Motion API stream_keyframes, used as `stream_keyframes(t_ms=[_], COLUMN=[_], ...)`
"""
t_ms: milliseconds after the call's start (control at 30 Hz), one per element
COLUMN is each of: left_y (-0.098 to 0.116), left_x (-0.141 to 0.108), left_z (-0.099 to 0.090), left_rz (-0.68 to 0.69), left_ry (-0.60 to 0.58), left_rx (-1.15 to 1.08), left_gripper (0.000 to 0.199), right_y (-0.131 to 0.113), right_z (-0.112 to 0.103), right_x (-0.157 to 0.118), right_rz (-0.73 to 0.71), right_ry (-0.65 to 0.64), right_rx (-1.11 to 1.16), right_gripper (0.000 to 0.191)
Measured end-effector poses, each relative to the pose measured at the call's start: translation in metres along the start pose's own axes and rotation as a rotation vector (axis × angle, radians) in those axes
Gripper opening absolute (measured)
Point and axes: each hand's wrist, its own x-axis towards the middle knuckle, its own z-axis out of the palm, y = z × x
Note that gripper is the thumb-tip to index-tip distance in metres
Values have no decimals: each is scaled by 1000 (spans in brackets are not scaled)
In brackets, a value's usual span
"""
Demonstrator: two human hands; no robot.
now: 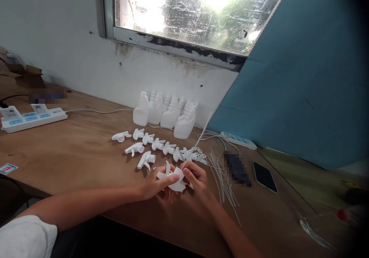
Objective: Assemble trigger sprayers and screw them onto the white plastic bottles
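A white trigger spray head (176, 183) is gripped in my left hand (157, 182), the thumb lying across it. My right hand (198, 178) pinches the lower end of a thin white tube (199, 138) right at the spray head. From there the tube slants up and to the right. Whether its end sits inside the head is hidden by the fingers. Beyond my hands, several more spray heads (158, 144) lie in rows on the brown table (95, 162). To the right lies a loose bunch of thin tubes (221, 175), near some small flat white pieces (199, 155).
White bottles (184, 120) stand in rows against the wall. A phone (265, 177) lies at the right, with a power strip (238, 140) behind it. Another power strip (34, 119) and a cardboard box (29, 76) are on the left. A blue sheet (296, 81) hangs at right.
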Motion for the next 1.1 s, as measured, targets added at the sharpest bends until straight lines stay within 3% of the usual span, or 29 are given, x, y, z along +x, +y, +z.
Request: stream_keyframes(t_ms=[100,233,300,333,367,433,500,533,600,667,800,867,1000,1100], left_y=[-1,-1,-2,-4,-6,-12,-18,-21,-22,-22,-21,-21,-23,-22], left_x=[0,2,0,-3,-6,-12,-16,-16,-14,-11,-8,-8,-6,-6], left_z=[1,6,8,9,9,8,6,5,3,2,2,2,3,5], left_rz=[-5,-14,32,76,133,277,359,353,273,182,128,121,146,209], left_ry=[1,10,18,-16,-76,-247,-341,-350,-350,-356,-294,-244,-196,-147], left_rx=[18,-14,25,62,109,222,309,330,314,262,170,115,48,38], left_gripper=[43,42,44,44,44,40,37,36,34,34,35,36,33,34], right_y=[3,-2,-9,-12,-16,-26,-35,-38,-40,-35,-18,-14,-33,-62], right_z=[3,12,3,-9,-25,-71,-119,-138,-161,-167,-156,-148,-119,-85], right_x=[0,3,12,18,25,32,25,16,-6,-29,-55,-56,-46,-36], right_rz=[110,54,15,-3,-43,-133,-236,-178,-79,-42,118,212,64,-25], right_ry=[20,132,255,330,492,698,943,963,965,925,655,604,702,489], right_rx=[131,70,108,139,180,156,-64,-200,-467,-720,-1010,-1075,-938,-640], right_gripper=[32,31,31,31,31,38,39,39,39,40,43,42,38,30])
